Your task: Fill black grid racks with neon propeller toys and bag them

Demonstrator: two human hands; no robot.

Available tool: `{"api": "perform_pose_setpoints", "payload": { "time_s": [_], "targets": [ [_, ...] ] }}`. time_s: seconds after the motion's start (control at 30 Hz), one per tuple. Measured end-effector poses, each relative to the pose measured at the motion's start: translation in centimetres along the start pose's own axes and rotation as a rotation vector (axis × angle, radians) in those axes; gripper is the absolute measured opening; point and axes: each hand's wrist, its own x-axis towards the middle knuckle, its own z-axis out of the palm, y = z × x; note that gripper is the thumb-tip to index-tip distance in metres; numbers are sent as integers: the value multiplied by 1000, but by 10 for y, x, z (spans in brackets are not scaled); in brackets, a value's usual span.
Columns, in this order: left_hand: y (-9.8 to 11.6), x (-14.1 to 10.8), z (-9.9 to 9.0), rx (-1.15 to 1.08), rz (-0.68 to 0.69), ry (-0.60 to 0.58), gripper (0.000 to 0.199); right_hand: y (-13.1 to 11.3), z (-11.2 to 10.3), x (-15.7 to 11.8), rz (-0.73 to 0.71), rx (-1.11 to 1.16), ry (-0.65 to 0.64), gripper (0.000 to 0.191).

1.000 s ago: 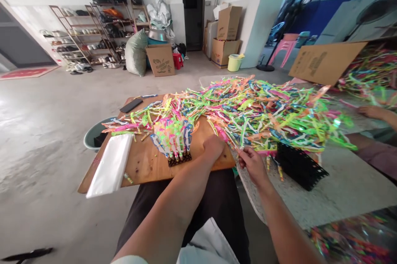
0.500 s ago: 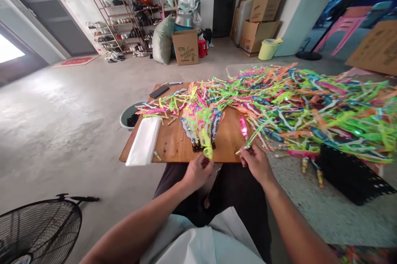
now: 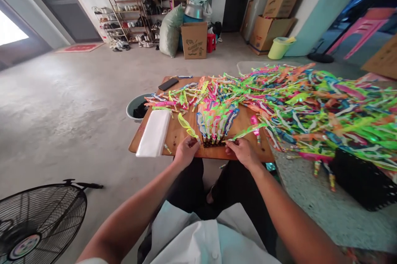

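Observation:
My left hand (image 3: pixel 187 151) pinches the lower end of a yellow plastic toy (image 3: pixel 185 124), whose floppy top leans away to the left. In my right hand (image 3: pixel 243 153) is a green plastic toy (image 3: pixel 249 132), tilted up to the right, with its narrow end toward the middle. Between the hands stands a low black rack (image 3: pixel 214 143), holding several rows of upright colourful toys (image 3: pixel 217 117). Fingers of both hands are close to the rack's front corners; whether they touch it I cannot tell. A pink toy (image 3: pixel 255 125) lies just beyond my right hand.
A big heap of similar toys (image 3: pixel 310 107) spreads over the right side. On the wooden board (image 3: pixel 176 144) lie white plastic bags (image 3: pixel 154 132) and a phone (image 3: pixel 168 84). A basin (image 3: pixel 133 107) stands left, a black crate (image 3: pixel 362 179) right, a fan (image 3: pixel 40 222) lower left.
Both hands have moved up to the rack's sides. The yellow toy has swung from in front of the rack to its left, and the green toy has come in from the right. The view has shifted.

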Motion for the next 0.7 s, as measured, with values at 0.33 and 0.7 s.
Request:
{"api": "perform_pose_setpoints", "payload": {
  "time_s": [0.33,0.7],
  "targets": [
    [-10,-9,-2,85,10,6,35,3,-7,-7,-158,-395,54,29],
    [-10,-18,-6,-145,-141,-99,36,-6,-8,1,-373,-612,-61,21]
  ]
}}
